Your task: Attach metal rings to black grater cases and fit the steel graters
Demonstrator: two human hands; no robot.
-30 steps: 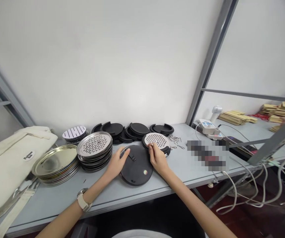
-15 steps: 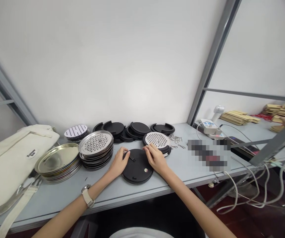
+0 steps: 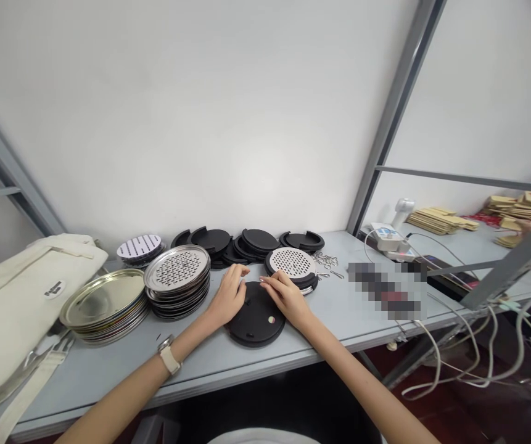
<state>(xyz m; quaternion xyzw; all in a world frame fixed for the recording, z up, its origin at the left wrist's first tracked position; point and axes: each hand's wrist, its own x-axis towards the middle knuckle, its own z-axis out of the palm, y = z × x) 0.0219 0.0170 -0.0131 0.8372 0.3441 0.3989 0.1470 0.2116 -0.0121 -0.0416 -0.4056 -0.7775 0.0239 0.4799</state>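
The black round disc (image 3: 252,327) is lying flat on the worktop (image 3: 209,364), its centre sitting nearer the wearer than both sets of fingertips. Being round, it is showing no long axis. The left hand (image 3: 228,299) is hovering at or touching its far-left rim, thumb and fingers spread slightly apart. The right hand (image 3: 290,299) is reaching over its far-right rim, thumb and forefinger tips together; whether they are pinching anything small, I cannot tell. Neither hand is clearly nearer.

Counting: 2 hands are working around 1 disc, which is carrying 1 small round sticker (image 3: 271,320). Beyond the right hand, 1 perforated metal plate (image 3: 293,262) is topping a black pile. To the left, 1 stack of grater plates (image 3: 177,269) and 1 stack of gold-toned round trays (image 3: 103,297) are standing; at least 3 notched black holders (image 3: 212,238) are lying behind. Small metal clips (image 3: 325,259) are overlapping too much to count.
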